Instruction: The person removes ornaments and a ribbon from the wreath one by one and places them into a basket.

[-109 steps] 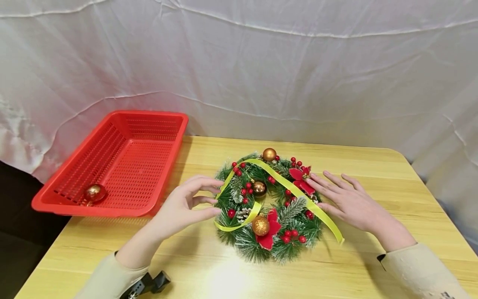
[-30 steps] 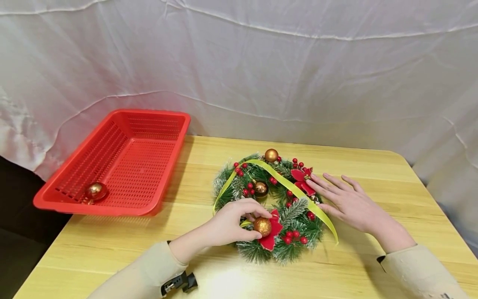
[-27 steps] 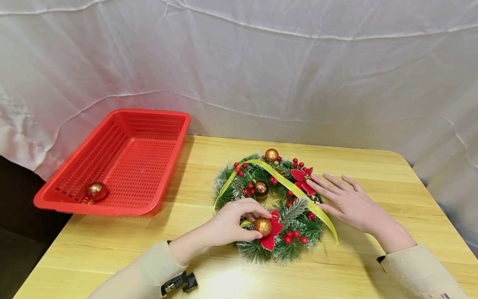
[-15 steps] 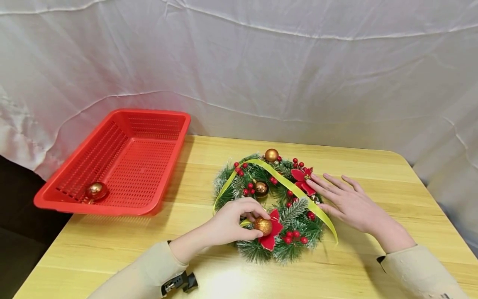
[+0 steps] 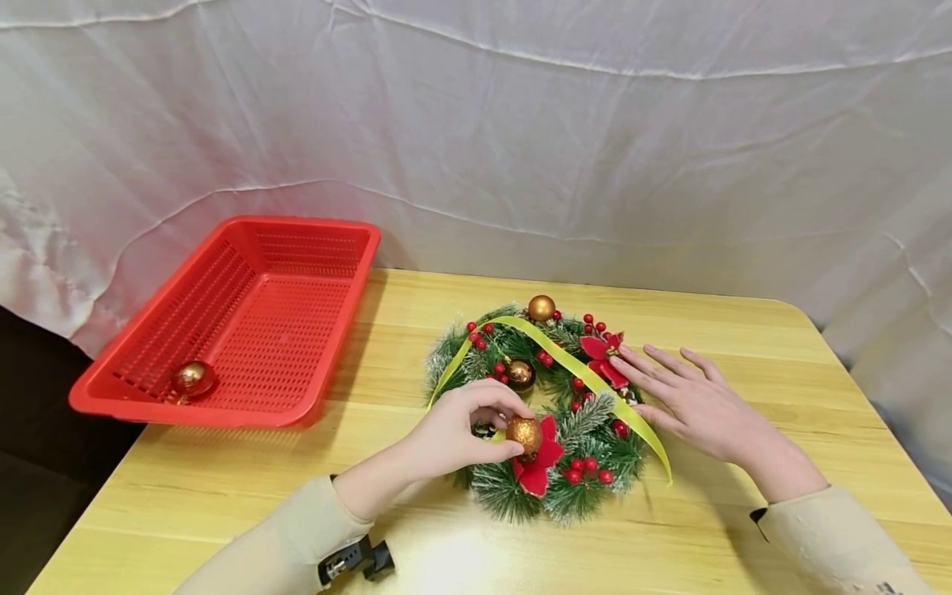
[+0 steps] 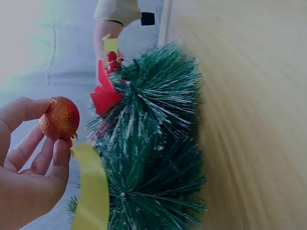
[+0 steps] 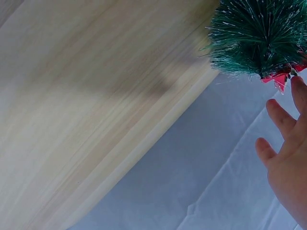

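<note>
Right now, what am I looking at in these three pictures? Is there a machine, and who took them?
No machine here: a person works with bare hands and wears three cameras. The wide picture comes from the head and looks down at a table. The other two come from the wrists, so they look tilted and very close. On the table lies a wreath with a yellow ribbon across it, and a red basket with one gold ball inside. The left hand pinches a glittery ball at the wreath's near edge; the left wrist picture shows it between the fingers. The right hand lies flat, fingers touching the wreath's right side.
</note>
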`<state>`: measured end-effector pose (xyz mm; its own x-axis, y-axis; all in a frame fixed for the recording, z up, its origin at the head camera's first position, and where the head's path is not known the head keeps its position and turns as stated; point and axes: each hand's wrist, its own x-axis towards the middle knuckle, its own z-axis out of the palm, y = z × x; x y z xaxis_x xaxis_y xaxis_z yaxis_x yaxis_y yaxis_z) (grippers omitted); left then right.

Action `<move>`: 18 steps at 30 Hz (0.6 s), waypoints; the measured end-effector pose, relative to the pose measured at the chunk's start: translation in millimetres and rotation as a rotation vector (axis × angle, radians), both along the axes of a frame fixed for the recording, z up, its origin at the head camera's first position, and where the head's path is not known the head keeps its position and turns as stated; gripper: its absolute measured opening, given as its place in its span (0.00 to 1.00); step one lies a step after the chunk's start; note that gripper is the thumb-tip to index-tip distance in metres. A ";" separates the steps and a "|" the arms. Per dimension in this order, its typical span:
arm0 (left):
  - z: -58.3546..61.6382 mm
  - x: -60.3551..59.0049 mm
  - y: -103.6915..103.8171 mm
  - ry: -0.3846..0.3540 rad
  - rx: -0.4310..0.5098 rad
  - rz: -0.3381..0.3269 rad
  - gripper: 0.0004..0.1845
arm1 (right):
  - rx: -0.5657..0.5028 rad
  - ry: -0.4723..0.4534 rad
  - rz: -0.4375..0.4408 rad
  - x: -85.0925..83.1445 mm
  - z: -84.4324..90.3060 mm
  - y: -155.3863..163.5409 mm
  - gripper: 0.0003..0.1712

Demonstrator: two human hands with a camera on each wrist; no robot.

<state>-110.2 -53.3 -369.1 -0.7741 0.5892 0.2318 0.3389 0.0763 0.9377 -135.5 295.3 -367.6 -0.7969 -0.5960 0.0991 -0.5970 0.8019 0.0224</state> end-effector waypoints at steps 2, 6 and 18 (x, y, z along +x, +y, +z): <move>2.4 -0.2 -0.8 0.013 0.010 0.003 0.18 | -0.002 0.001 0.003 -0.1 0.1 -0.1 0.37; 7.1 -2.6 -2.8 0.043 0.031 0.006 0.17 | -0.004 0.003 0.007 -0.2 0.6 -0.1 0.36; 18.4 -9.4 -16.1 0.048 0.106 0.042 0.17 | 0.001 -0.005 0.000 0.1 0.2 -0.3 0.36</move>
